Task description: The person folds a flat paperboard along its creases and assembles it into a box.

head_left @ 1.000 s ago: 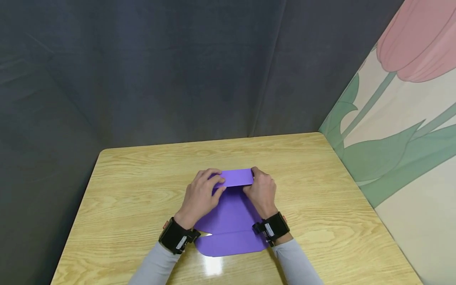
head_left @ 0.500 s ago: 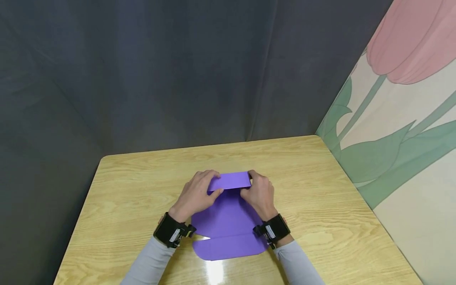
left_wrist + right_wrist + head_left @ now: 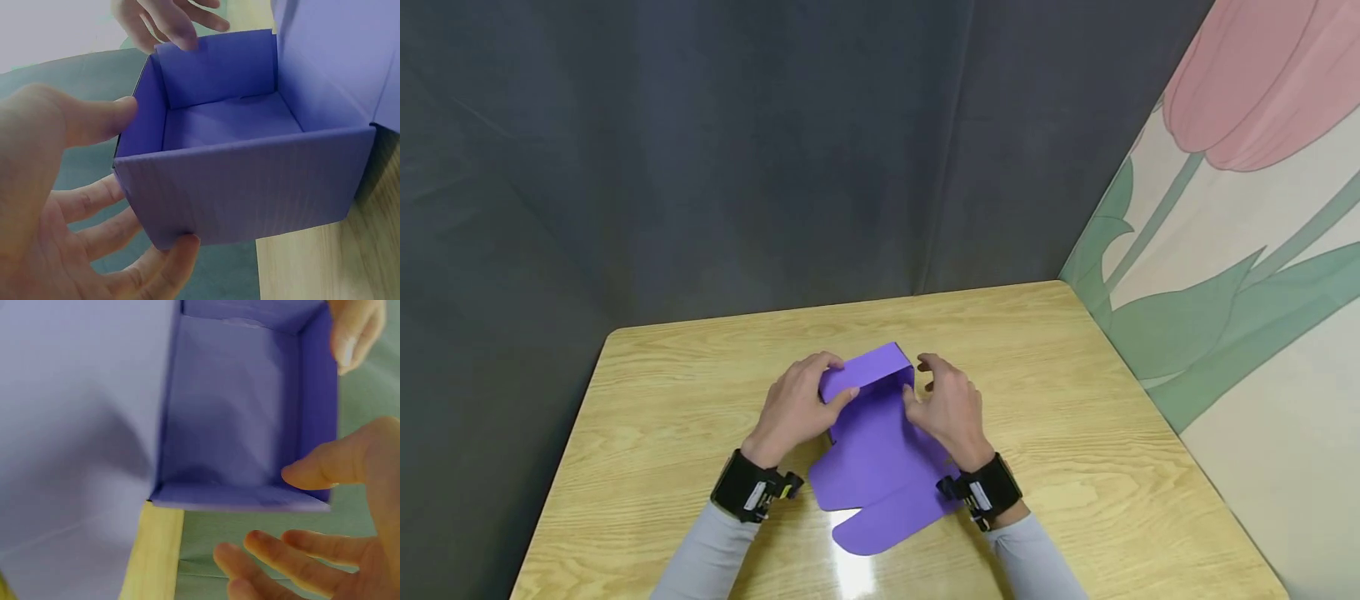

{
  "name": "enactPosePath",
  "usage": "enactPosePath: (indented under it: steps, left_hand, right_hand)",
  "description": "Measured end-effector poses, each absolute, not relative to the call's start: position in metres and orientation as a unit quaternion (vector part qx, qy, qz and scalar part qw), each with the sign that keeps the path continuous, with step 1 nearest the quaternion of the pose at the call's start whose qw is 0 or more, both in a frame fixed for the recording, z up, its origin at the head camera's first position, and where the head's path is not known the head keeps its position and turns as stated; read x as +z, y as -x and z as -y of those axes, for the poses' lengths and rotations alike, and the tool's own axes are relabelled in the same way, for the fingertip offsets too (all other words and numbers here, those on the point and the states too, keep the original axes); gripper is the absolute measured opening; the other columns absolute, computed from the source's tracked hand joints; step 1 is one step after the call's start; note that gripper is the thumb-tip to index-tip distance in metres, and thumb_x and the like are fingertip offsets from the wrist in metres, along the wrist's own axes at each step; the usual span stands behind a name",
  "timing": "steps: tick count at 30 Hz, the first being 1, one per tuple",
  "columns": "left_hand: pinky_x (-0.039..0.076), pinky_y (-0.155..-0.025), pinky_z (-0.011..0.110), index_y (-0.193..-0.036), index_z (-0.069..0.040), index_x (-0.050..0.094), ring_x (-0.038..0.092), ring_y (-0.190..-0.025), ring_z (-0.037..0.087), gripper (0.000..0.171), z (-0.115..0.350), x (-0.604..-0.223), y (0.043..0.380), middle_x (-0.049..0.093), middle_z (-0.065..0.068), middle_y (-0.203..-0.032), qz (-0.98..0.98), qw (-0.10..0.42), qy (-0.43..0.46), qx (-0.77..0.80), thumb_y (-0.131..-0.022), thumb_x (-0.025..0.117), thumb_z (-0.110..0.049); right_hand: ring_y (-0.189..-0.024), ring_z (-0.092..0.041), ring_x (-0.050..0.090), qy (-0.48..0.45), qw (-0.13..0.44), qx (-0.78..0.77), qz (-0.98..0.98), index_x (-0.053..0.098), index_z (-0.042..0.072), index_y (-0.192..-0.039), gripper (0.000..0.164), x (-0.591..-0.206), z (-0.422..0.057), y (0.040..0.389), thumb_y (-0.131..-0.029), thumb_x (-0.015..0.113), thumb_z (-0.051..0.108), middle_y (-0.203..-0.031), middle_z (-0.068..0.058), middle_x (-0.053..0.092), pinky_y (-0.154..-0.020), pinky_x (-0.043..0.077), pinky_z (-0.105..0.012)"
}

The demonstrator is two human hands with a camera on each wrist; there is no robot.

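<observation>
A purple cardboard box (image 3: 867, 368) stands tilted on the table, its lid flap (image 3: 880, 479) folded out toward me. My left hand (image 3: 792, 408) grips the box's left end. In the left wrist view, the thumb lies at the rim of the hollow box (image 3: 250, 187) and the fingers lie around its outside. My right hand (image 3: 953, 412) is at the right end with spread fingers. In the right wrist view, its thumb (image 3: 319, 465) overlaps the box's inside, while the fingers (image 3: 294, 559) stand apart from the outer wall. The box's inside shows bare walls and floor.
The wooden table (image 3: 700, 367) lies under the box. A dark curtain (image 3: 737, 167) hangs behind it, and a wall with a tulip picture (image 3: 1240, 100) rises on the right. A black camera is strapped to each wrist.
The box has turned counterclockwise, its right end swinging away from me, and shifted slightly left. My right fingers have loosened and come off the right end; my left hand keeps its hold.
</observation>
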State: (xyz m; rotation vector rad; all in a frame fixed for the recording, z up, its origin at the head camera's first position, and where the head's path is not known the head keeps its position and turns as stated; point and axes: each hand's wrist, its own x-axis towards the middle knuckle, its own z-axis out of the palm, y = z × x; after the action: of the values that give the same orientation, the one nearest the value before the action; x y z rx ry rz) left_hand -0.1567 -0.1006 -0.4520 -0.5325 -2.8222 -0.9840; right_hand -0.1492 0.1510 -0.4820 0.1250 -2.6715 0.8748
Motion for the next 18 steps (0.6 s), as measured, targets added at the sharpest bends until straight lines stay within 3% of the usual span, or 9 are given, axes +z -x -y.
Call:
enactPosePath:
  steps: [11, 18]
  left_hand:
    - [0.058, -0.082, 0.043, -0.130, -0.011, 0.062, 0.069, -0.103, 0.027, 0.045, 0.113, -0.457, 0.157, 0.070, 0.011, -0.130, 0.919, 0.053, 0.112, -0.374, -0.098, 0.078, -0.038]
    - [0.055, -0.078, 0.039, -0.132, -0.009, 0.059, 0.066, -0.097, 0.026, 0.048, 0.118, -0.460, 0.157, 0.068, 0.013, -0.130, 0.914, 0.054, 0.076, -0.394, -0.100, 0.074, -0.041]
  right_hand:
    - [-0.110, -0.040, 0.072, -0.031, 0.193, 0.322, 0.926, 0.068, 0.002, -0.135, 0.056, -0.471, -0.183, 0.133, -0.087, 0.084, 0.027, -0.128, -0.017, 0.074, -0.078, 0.062, -0.056]
    - [-0.109, -0.052, 0.070, -0.037, 0.238, 0.301, 0.923, 0.068, -0.006, -0.131, 0.059, -0.476, -0.194, 0.126, -0.084, 0.087, 0.023, -0.128, -0.029, 0.071, -0.083, 0.060, -0.064]
